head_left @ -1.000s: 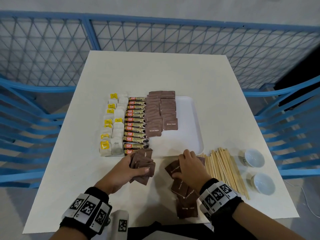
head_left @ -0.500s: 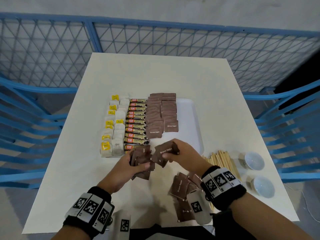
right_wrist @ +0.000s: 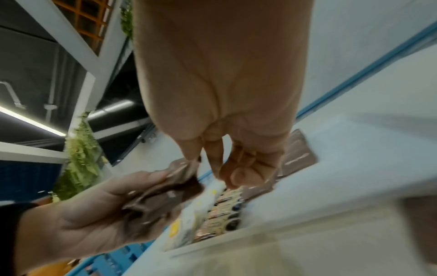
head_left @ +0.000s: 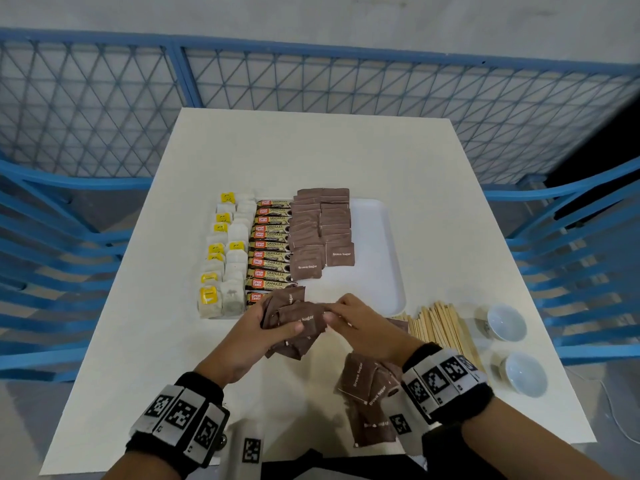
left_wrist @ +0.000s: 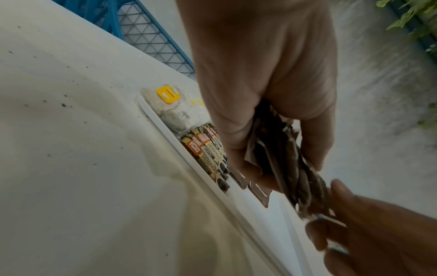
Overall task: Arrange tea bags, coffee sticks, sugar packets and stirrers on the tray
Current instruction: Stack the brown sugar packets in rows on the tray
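1. My left hand (head_left: pixel 256 327) is closed in a grip round a loose bundle of sugar packets (head_left: pixel 294 322), thumb on top and fingers beneath, just above the near edge of the tray (head_left: pixel 388 271).
2. My right hand (head_left: pixel 360 323) meets that bundle at its right side; thumb and fingertips pinch the edge of the top packet, as far as the blurred wrist views let me tell.
3. I judge these packets very light, thin and limp, with slick paper faces that slide on one another. A flat pinch near a sealed edge should hold better than squeezing the filled middle, and the fan will likely slip apart if my left thumb eases.
4. More sugar packets already lie in two overlapping rows (head_left: pixel 322 226) on the tray's middle, beside the coffee sticks (head_left: pixel 272 252) and the tea bags (head_left: pixel 225 261) towards its left edge.
5. A loose heap of packets (head_left: pixel 367 393) waits by the worktop's (head_left: pixel 311 150) near edge, under my right wrist.
6. The wooden stirrers (head_left: pixel 440 327) lie off the tray, towards the worktop's near right corner: stiff, light, and likely to roll.
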`<state>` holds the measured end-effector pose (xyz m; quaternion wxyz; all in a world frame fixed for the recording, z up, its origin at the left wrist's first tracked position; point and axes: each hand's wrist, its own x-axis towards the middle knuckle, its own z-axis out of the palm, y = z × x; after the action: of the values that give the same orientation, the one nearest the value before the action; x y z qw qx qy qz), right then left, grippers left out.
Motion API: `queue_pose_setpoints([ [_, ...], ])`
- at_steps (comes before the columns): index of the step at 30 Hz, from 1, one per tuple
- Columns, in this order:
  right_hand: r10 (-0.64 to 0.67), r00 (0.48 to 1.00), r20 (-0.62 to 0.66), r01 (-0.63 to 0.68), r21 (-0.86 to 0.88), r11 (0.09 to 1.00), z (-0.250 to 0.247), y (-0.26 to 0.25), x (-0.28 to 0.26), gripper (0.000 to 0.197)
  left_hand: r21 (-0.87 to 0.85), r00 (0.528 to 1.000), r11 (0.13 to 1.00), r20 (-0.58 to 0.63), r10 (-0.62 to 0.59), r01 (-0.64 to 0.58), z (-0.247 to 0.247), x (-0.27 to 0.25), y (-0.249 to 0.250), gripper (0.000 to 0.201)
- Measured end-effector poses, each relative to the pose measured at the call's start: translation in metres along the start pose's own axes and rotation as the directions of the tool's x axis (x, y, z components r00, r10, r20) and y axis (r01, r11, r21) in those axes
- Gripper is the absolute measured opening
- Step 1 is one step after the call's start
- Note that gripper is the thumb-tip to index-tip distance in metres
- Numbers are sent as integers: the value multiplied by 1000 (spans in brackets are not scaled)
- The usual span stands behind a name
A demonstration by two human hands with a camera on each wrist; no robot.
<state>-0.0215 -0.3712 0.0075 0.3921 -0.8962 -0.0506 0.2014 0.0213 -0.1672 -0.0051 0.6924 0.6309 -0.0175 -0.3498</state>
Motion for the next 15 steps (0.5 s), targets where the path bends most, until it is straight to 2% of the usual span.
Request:
queue_pose_setpoints([
  [2,58,996,-64,-64,-85,994,-8,20,-12,30,-5,1000,1000,-15,-14,14,-2,0,-1,48],
  [5,230,953,-195,-275,-253,927,-15,51,-28,20,14,999,1000,-26,-25,25,-4,0,0,46],
  [8,357,893,-274,-442,-383,811,-15,64,-37,31,20,999,999,-32,-29,29,-5,1,0,46],
  [11,373,879,-297,-472,-437,766,-10,68,-40,45,33,999,999,-22,-36,37,-2,2,0,48],
  [15,373,878,-299,-471,-400,786,-7,71,-38,42,26,998,998,-21,-56,57,2,3,-3,49],
])
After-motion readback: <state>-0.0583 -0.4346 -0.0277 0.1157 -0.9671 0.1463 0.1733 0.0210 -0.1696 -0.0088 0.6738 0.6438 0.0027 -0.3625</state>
